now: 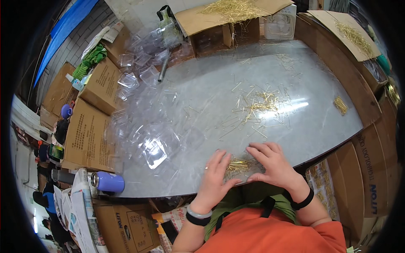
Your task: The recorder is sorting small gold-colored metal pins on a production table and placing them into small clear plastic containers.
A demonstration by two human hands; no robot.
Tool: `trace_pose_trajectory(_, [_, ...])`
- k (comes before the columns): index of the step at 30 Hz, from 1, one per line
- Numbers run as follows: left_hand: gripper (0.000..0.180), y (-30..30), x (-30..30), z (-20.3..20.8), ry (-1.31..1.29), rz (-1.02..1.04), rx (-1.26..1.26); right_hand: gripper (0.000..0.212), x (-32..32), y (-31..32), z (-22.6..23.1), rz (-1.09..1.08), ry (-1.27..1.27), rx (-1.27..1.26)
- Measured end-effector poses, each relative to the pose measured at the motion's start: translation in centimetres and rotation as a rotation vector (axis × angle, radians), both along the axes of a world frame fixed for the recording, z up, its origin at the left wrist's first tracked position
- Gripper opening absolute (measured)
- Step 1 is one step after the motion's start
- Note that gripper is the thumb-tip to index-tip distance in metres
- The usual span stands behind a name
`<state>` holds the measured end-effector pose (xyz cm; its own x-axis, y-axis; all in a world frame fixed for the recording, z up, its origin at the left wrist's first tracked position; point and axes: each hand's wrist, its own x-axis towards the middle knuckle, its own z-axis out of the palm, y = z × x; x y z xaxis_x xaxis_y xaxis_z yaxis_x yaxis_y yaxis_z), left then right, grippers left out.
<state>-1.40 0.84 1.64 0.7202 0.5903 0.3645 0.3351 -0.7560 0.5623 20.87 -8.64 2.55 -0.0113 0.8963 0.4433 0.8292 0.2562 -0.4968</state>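
At the table's near edge lies a small bundle of thin gold wire hooks [238,165], flat on the grey tabletop. My left hand [217,177] is at its left side, fingers stretched out and thumb apart. From the other side my right hand [272,164] reaches to it, its fingers spread and resting by the bundle's right end. Both palms face inward and neither hand is closed round the wires. Farther up the table is a loose, tangled heap of the same gold wire hooks [268,103]. A small neat bundle of gold wires [340,105] sits near the right edge.
Clear plastic boxes [156,147] cover the table's left part. A purple bottle [109,181] lies at the near left corner. Cardboard boxes [90,137] border the left. At the back, a cardboard shelf [198,23] bears more gold wires; a cardboard wall [337,71] edges the right.
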Motion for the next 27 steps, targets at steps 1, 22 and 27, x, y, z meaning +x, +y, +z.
trace_pose_trajectory(1, [0.082,0.2,-0.7,0.7,0.024,0.007,0.026,0.051,-0.1,0.2,0.4,-0.002,-0.083,0.004])
trace_pose_trajectory(22, [0.048,-2.3,0.5,0.7,-0.099,0.081,-0.493,0.062,-0.5,1.8,-2.6,0.177,-0.132,-0.043])
trace_pose_trajectory(27, [0.062,-0.6,0.0,1.5,0.121,0.046,0.078,0.062,0.4,1.1,-0.8,0.166,0.04,-0.045])
